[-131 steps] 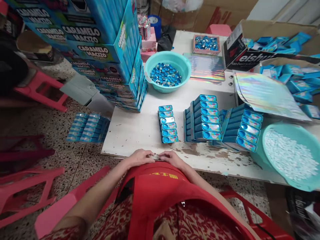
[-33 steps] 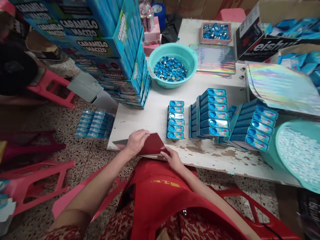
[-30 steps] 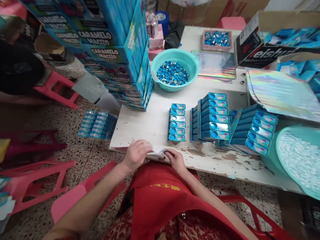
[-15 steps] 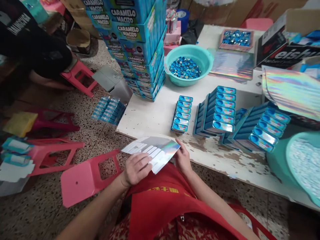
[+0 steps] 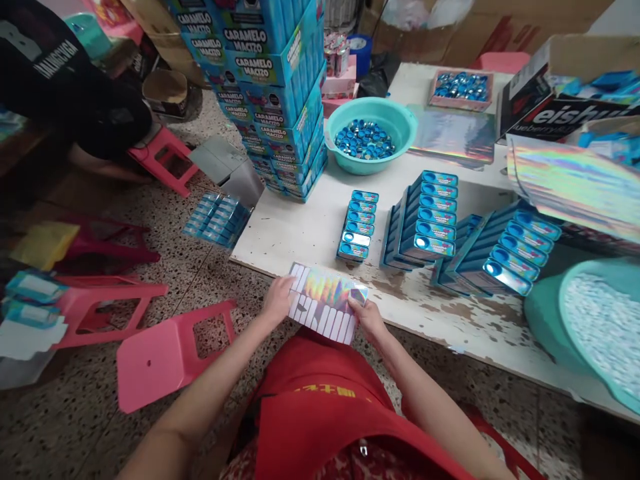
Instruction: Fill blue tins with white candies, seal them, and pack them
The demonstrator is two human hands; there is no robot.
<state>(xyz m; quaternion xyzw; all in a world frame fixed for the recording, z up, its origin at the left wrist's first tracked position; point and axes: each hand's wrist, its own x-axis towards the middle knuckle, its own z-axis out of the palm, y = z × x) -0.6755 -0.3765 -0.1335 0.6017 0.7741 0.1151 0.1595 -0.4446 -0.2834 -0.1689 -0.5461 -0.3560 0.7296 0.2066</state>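
Between my hands is a shiny holographic sticker sheet with rows of white oblong shapes, held over my lap at the table's front edge. My left hand grips its left edge. At the right edge, my right hand pinches the sheet, thumb on top. Just beyond the sheet, a row of small blue tins stands on the white table. More blue tins in open boxes stand to the right, with another tilted group beside them.
A tall stack of blue candy boxes stands at the table's left. Behind are a turquoise basin of blue caps and a stack of holographic sheets. A tub of pale pieces is at right. Pink stools and a seated person are left.
The sheet has turned flatter toward me, showing its white shapes more fully. My left hand has moved from the sheet's near side up to its left edge. The view has shifted slightly.
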